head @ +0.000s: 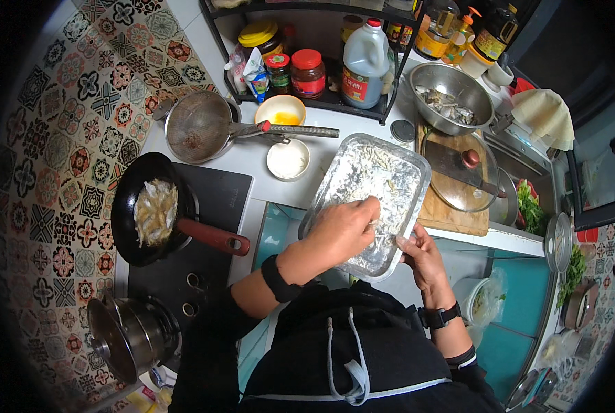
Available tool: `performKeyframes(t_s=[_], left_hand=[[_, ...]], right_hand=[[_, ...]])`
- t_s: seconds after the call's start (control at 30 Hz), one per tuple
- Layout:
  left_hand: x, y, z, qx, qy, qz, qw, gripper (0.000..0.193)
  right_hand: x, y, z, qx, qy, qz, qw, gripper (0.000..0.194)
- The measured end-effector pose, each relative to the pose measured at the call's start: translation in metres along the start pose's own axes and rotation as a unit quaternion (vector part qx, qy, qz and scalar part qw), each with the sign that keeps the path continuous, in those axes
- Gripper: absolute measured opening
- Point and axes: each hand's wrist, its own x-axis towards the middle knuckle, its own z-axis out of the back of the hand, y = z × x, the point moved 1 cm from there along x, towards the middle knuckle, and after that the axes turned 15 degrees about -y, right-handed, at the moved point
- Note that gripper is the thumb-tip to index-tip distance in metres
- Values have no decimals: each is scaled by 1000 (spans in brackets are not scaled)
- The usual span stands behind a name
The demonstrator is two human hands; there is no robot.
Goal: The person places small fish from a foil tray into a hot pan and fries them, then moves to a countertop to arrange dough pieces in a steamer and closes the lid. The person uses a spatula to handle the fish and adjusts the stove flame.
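Note:
A shallow metal tray is held at a tilt in front of me, its inside coated with white powder and scattered clumps. My right hand grips its near right edge, thumb on the rim and fingers underneath. Over the middle of the tray, my left hand has its fingers curled together; whether something sits between them is hidden. To the left, a black frying pan with a red handle rests on the black hob. Small pale fish lie clustered in it.
Behind the tray are a white bowl, a bowl of yellow liquid and a mesh strainer. At right, a glass lid and cleaver lie on a wooden board. A steel bowl holds fish. A lidded pot stands front left.

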Motion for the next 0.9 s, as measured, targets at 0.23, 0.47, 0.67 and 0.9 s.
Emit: performKeyframes(t_s=[0.23, 0.47, 0.67, 0.9], left_hand=[[-5, 2, 15, -20, 4, -37, 999, 21], [-18, 13, 19, 100, 24, -12, 995, 16], [-31, 23, 87, -160, -122, 195, 960, 17], [-98, 63, 231, -22, -328, 221, 918, 13]], right_hand=[[4, 2, 1, -18, -6, 0, 1000, 34], [9, 0, -7, -15, 18, 7, 1000, 33], [12, -2, -17, -21, 9, 0, 1000, 34], [18, -11, -20, -44, -82, -37, 995, 44]])
